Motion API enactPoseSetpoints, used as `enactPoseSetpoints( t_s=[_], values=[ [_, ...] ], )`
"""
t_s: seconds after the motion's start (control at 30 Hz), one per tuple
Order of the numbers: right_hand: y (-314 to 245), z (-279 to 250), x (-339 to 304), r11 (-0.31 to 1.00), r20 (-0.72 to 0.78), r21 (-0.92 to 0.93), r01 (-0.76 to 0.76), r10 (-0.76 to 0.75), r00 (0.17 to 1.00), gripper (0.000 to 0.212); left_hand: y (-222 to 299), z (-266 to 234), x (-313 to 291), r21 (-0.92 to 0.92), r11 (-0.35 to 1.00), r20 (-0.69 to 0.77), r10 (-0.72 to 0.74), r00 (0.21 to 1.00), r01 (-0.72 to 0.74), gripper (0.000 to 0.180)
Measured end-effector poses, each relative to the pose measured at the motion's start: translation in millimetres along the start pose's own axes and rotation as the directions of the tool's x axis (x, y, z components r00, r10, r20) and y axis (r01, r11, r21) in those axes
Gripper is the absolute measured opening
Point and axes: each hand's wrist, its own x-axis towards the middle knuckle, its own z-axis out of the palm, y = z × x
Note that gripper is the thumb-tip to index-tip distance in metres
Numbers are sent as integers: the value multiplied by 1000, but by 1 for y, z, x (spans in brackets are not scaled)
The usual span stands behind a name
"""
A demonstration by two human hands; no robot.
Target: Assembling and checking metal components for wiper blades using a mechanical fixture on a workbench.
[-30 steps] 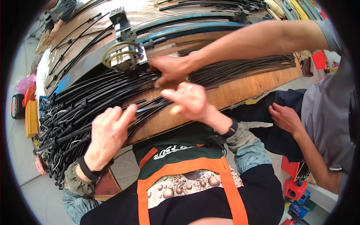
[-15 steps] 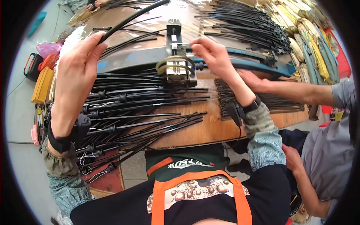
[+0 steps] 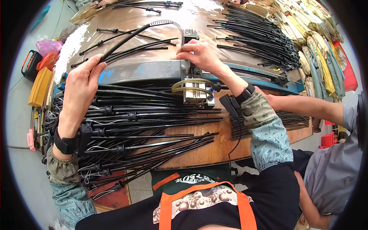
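Observation:
My left hand (image 3: 81, 89) is closed around the lower end of a black tube (image 3: 125, 40), which slants up to the right above the workbench. Out of the tube's far end comes a thin metal coil spring (image 3: 165, 22), arching over and down to my right hand (image 3: 202, 56). The fingertips of that hand pinch the spring's free end, just above a metal clamping fixture (image 3: 196, 95) with yellowish hoses. The fixture is mounted by a long blue-grey metal beam (image 3: 142, 72), and my right hand partly hides its upper part.
Bundles of black rods (image 3: 145, 115) with fittings and white cords cover the near left bench. More black rods (image 3: 257, 36) lie at the far right. Coil springs (image 3: 283, 123) lie at the near right, beside a co-worker's forearm (image 3: 310, 105). White pieces (image 3: 71, 51) are heaped far left.
The tube's far end has dropped lower, and the spring now bends in an arch between tube and right hand. My right hand has moved left and farther beyond the fixture. The view has shifted.

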Motion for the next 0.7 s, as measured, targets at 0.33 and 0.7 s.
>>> enactPoseSetpoints(
  t_s=[0.33, 0.7],
  values=[
    [23, -33, -37, 784, -68, -607, 131, -216, 974, 12, -41, 18, 24, 105, 991, 80, 80, 994, -88, 24],
    [41, -130, -156, 681, -117, -717, -146, 90, 989, 9, 42, 151, 69, -89, 938, 275, 345, 897, -334, 19]
  ],
)
